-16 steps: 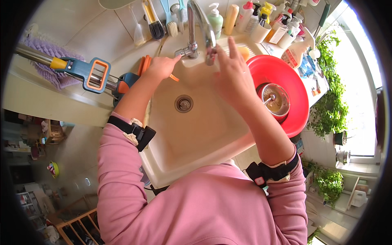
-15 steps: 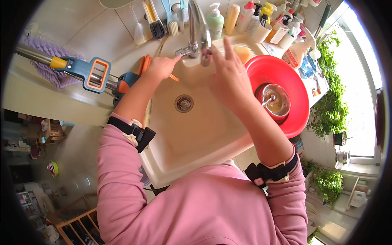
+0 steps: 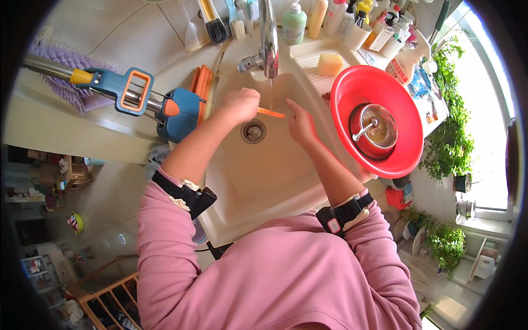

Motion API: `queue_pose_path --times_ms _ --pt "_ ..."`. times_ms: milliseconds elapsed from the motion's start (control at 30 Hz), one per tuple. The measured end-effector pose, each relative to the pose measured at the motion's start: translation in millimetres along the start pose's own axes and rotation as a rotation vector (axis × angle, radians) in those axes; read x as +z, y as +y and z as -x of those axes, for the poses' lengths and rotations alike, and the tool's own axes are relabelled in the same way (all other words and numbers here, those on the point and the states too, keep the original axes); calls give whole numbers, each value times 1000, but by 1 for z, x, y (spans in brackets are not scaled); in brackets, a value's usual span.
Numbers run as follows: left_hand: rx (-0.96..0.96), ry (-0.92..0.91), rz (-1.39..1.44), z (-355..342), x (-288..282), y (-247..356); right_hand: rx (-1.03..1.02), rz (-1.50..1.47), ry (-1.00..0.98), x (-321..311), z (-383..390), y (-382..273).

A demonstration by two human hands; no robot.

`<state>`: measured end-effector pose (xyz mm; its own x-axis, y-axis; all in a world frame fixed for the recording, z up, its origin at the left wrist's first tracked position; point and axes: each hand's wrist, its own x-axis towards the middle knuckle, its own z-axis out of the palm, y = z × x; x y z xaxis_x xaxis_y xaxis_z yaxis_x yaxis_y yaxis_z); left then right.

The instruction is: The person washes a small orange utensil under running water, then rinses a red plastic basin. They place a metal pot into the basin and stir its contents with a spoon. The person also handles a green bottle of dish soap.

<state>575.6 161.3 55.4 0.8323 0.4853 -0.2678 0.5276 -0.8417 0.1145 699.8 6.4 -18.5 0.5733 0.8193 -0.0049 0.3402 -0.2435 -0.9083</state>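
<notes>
A thin stream of water (image 3: 271, 89) runs from the chrome faucet (image 3: 269, 47) into the beige sink (image 3: 247, 176). Above the drain (image 3: 253, 131), my left hand (image 3: 240, 106) is closed on a slim orange strip-like tool (image 3: 273, 113), which sticks out to the right under the stream. The end inside my fist is hidden, so its exact kind does not show. My right hand (image 3: 301, 124) is just right of the strip's free end, apparently apart from it. Its index finger is stretched out, the other fingers partly curled, and nothing shows in it.
On the sink's right edge, a red basin (image 3: 344, 88) holds a metal bowl (image 3: 379, 144) with a spoon. A yellow sponge (image 3: 330, 64) lies on the ribbed ledge, with several bottles behind. Left are a blue mop head (image 3: 179, 118) and its pole; brushes (image 3: 216, 30) hang at the back.
Water now flows from the faucet. My right hand has come down from the faucet toward the strip, and my left hand has moved right, bringing the orange strip under the stream.
</notes>
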Motion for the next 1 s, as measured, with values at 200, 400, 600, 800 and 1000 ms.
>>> queue_pose_path --times_ms 200,400,600,800,1000 --pt "36 135 85 -6 18 15 -226 139 65 19 6 25" --pt "33 72 168 11 5 13 -369 69 15 14 2 15" --pt "83 96 212 34 -15 2 -453 20 -121 17 -18 11" --pt "135 156 133 44 -19 -6 -387 83 -205 4 -24 9" --pt "274 262 76 41 -15 -15 -234 136 -290 -2 -26 3"
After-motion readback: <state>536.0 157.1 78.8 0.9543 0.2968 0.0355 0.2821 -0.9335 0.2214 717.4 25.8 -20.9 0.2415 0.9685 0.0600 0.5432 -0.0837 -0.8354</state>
